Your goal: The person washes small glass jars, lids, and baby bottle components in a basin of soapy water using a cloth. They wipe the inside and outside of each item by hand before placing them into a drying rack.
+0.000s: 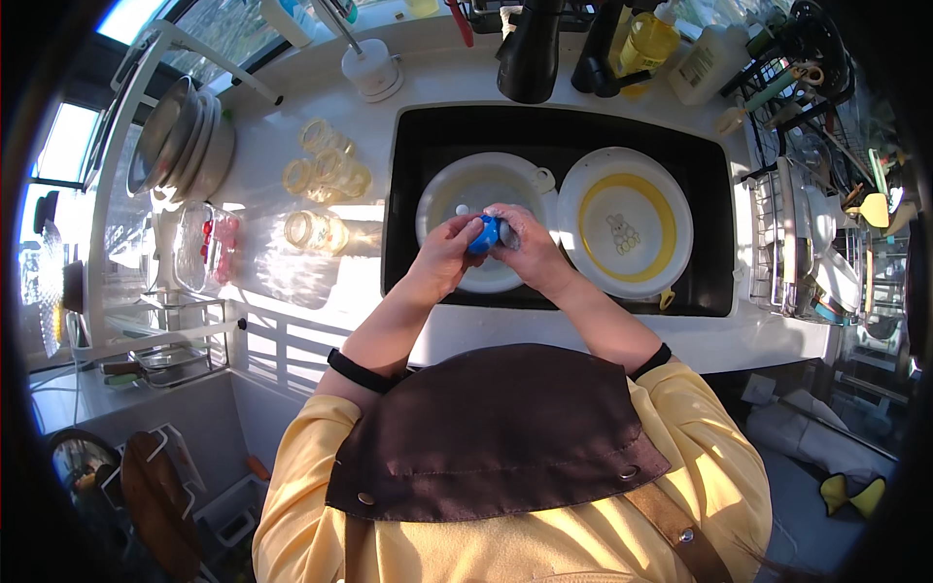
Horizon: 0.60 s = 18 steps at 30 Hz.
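My left hand (455, 245) grips a small rounded blue object (484, 235) with pale spots; whether it is a jar lid I cannot tell. Against its right side, my right hand (530, 246) presses a greyish sponge or cloth (508, 235), and white suds cling to those fingers. Both hands are held over a white basin (444, 182) with water in it, on the left side of the black sink (481, 131). Beside it in the sink is a second white basin (681, 218), which has a yellow ring and a rabbit picture on its bottom.
Several glass jars (315, 232) lie or stand on the counter left of the sink. Further left are stacked metal bowls (168, 146) and a glass container (195, 251) beside red items. A black faucet (531, 55) overhangs the sink's back edge. A dish rack (783, 233) stands at right.
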Each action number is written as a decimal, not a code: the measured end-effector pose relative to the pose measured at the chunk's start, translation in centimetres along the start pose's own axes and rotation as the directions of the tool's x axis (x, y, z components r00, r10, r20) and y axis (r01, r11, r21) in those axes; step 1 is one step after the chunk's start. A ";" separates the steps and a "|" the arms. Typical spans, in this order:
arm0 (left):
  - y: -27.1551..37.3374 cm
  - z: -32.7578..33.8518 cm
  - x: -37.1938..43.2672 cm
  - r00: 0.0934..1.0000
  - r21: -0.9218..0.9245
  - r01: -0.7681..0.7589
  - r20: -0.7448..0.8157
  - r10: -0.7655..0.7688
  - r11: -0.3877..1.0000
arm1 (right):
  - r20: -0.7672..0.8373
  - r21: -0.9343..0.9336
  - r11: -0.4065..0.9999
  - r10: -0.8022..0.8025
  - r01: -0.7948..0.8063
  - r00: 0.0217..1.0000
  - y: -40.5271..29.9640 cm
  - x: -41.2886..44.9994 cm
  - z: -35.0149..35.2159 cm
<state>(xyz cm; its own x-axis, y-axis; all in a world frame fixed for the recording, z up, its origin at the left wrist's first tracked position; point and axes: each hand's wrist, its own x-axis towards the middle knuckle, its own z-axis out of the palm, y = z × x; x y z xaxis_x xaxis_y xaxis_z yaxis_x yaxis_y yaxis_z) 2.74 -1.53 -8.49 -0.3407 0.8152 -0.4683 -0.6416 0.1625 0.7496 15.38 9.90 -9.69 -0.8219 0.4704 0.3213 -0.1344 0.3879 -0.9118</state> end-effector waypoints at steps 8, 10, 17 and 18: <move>0.8 0.9 0.2 0.993 0.057 0.034 -0.118 -0.027 0.998 | -0.060 -0.034 0.999 -0.022 0.020 0.998 0.2 -0.1 0.4; 0.8 0.6 0.4 0.994 0.064 0.043 -0.100 -0.037 0.997 | -0.040 -0.120 0.993 -0.012 0.007 0.999 -0.1 -0.2 0.3; 0.7 0.1 1.3 0.995 0.171 0.074 -0.077 -0.061 0.983 | -0.093 -0.142 0.990 -0.035 0.022 0.995 0.8 -0.7 1.5; 0.8 0.1 1.4 0.995 0.165 0.075 -0.078 -0.062 0.983 | -0.096 -0.136 0.991 -0.016 0.003 0.995 0.9 -0.7 1.6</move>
<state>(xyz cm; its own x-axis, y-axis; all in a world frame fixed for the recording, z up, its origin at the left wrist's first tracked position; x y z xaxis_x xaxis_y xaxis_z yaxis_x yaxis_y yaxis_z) 1.87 -0.18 -8.51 -0.3529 0.7574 -0.5494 -0.5428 0.3125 0.7795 14.96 8.65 -11.17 -0.7623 0.5384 0.3592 -0.0601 0.4936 -0.8676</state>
